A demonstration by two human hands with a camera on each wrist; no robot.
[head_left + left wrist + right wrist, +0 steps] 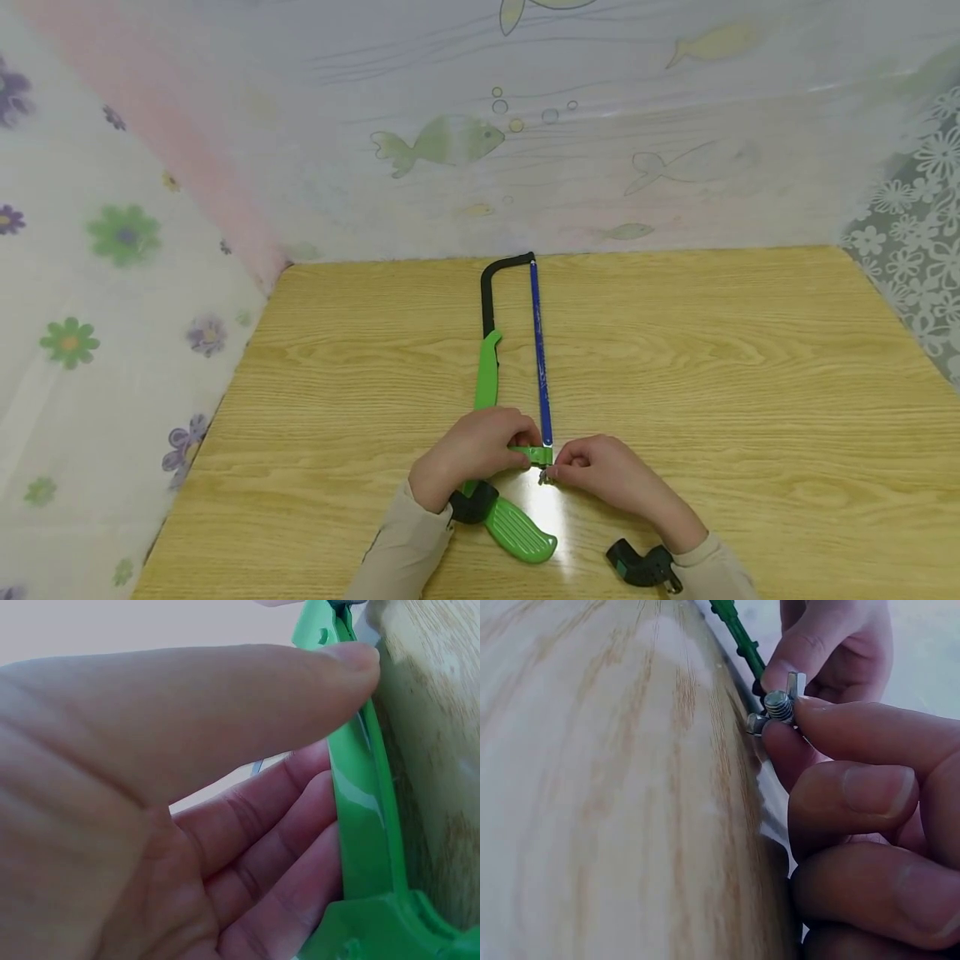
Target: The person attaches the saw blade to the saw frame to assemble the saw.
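A hacksaw with a green and black frame (487, 371) lies on the table, its blue blade (540, 354) running along the right side. My left hand (480, 450) grips the green lower arm (360, 802) of the frame between thumb and fingers, close to the blade's near end. At that end, my right hand (611, 473) pinches a metal wing nut (796, 684) with thumb and forefinger. The threaded bolt end (779, 707) pokes out through the nut. The ridged green handle (522, 532) points toward me, below the left hand.
The wood-grain table (720, 358) reaches back to a wall (420, 208) covered with a fish print. A flower-patterned covering (123, 333) borders the left side. Dark wrist devices sit at both cuffs, one beside the right sleeve (641, 567).
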